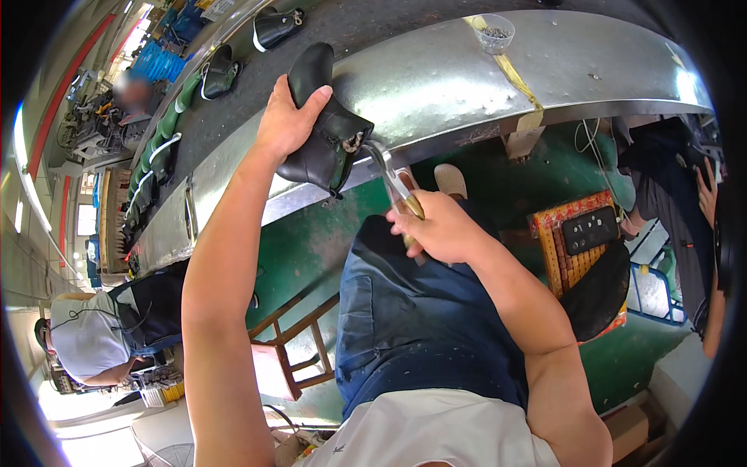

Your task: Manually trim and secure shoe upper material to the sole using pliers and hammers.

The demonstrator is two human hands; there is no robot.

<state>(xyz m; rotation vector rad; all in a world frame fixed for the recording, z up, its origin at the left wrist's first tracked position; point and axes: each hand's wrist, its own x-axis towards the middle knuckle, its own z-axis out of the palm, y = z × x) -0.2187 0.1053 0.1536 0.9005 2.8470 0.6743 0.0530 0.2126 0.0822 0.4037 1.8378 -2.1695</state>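
Observation:
A black leather shoe upper point(319, 152), apparently stretched on a last, is held tilted at the metal-covered bench edge. My left hand point(289, 121) is closed around its upper part, with the thumb across it. Ragged lining shows at the end nearest my right hand point(443, 226). That hand grips a pair of lasting pliers point(397, 183) with a curved metal head and a brass-coloured part at the handle. The head of the pliers meets the ragged edge of the upper; whether the jaws pinch the leather, I cannot tell.
A clear cup point(495, 35) of small metal tacks stands on the metal bench point(436, 86). Other black shoe uppers point(220, 71) and green lasts point(167, 121) line the far left. A wooden stool point(292, 350) and a mat-covered seat point(564, 241) flank my legs. Other people are at both sides.

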